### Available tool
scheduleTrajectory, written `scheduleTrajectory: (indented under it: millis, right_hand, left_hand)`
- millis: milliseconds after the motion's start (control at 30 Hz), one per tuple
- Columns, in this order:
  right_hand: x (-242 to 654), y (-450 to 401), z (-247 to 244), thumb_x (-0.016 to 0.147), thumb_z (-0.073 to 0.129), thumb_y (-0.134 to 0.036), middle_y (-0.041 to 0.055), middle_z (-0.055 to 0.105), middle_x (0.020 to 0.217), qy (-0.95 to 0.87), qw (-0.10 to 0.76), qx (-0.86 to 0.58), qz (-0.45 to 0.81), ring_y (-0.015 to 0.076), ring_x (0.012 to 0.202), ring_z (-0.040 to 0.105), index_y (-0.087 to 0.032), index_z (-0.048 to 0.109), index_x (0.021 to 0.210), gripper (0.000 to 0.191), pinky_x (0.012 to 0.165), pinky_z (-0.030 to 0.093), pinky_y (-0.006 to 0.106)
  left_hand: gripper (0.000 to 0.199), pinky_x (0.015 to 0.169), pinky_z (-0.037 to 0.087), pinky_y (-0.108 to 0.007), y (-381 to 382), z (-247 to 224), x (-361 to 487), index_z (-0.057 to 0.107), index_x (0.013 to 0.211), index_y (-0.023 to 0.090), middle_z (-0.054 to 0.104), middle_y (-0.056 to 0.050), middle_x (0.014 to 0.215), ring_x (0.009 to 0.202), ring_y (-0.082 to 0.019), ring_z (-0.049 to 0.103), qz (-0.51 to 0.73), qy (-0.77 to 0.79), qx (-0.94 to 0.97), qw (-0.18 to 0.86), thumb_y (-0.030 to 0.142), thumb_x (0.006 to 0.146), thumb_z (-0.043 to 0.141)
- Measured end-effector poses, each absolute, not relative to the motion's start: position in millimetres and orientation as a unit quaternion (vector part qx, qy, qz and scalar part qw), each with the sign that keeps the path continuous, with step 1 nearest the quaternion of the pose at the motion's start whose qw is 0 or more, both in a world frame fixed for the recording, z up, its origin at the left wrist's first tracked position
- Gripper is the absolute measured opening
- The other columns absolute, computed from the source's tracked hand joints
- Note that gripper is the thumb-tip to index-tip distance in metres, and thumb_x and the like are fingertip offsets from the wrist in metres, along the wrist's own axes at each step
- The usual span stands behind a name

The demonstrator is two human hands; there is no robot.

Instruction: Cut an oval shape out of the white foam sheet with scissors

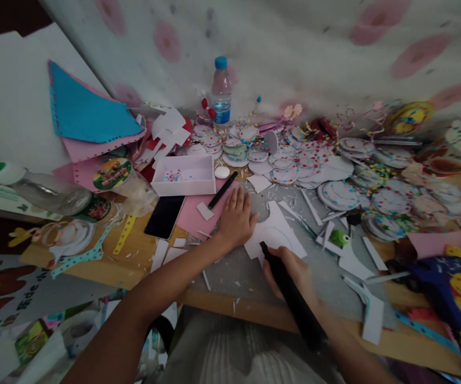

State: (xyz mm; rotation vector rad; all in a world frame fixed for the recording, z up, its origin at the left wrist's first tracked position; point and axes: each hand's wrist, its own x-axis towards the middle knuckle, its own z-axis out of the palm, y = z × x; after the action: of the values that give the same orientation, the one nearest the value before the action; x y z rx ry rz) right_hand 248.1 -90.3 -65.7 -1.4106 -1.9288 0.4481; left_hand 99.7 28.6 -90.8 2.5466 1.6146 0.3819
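My left hand (236,221) lies flat with its fingers stretched out, across the edge of a pink sheet (190,217) and against the left side of a white cut sheet (275,229). A blue curved line is drawn on that white sheet. My right hand (290,269) is closed around a long, thick black tool (294,298), whose exact kind I cannot make out. Its narrow tip points away from me, over the lower left part of the white sheet. Whether the tip touches the sheet is unclear. A black marker (223,189) and a white eraser-like block (205,211) rest beyond my left hand.
White scraps lie over the grey mat (234,277). A white box (184,176) and a phone (164,217) are at left. Decorated white discs (286,160) pile up behind, before a water bottle (221,93). A blue glue gun (440,285) lies at right.
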Motion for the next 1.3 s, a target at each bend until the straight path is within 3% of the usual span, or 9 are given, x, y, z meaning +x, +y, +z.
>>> scheduleTrajectory:
  millis: [667,1000,1300]
  right_hand:
    - [251.0,-86.6,-70.5,0.079,0.052,-0.017,-0.0014,0.048,0.064,-0.769,0.365,-0.500,0.159,0.0153,0.050,0.051,-0.022,0.049,0.089,0.011,0.046,0.041,0.027]
    - [252.4,-87.7,-66.9,0.079,0.049,-0.009,-0.0015,0.046,0.062,-0.811,0.360,-0.439,0.139,0.0153,0.053,0.047,-0.020,0.049,0.091,0.016,0.048,0.035,0.026]
    - [265.7,-85.8,-62.4,0.079,0.045,-0.005,0.0019,0.054,0.066,-0.863,0.308,-0.378,0.134,0.0158,0.059,0.050,-0.019,0.054,0.092,0.020,0.053,0.036,0.026]
  left_hand:
    - [0.065,0.114,0.020,-0.046,30.9,-88.8,101.0,0.028,0.144,0.000,0.023,-0.024,0.153,0.143,-0.034,0.018,0.097,0.534,0.838,0.058,0.040,0.093,0.040]
    - [0.065,0.115,0.018,-0.046,31.1,-88.9,99.3,0.027,0.144,0.001,0.022,-0.023,0.153,0.144,-0.032,0.016,0.091,0.528,0.843,0.049,0.041,0.094,0.036]
    - [0.066,0.116,0.017,-0.045,33.0,-89.5,98.5,0.026,0.144,0.000,0.020,-0.024,0.154,0.144,-0.031,0.014,0.080,0.523,0.847,0.052,0.042,0.094,0.036]
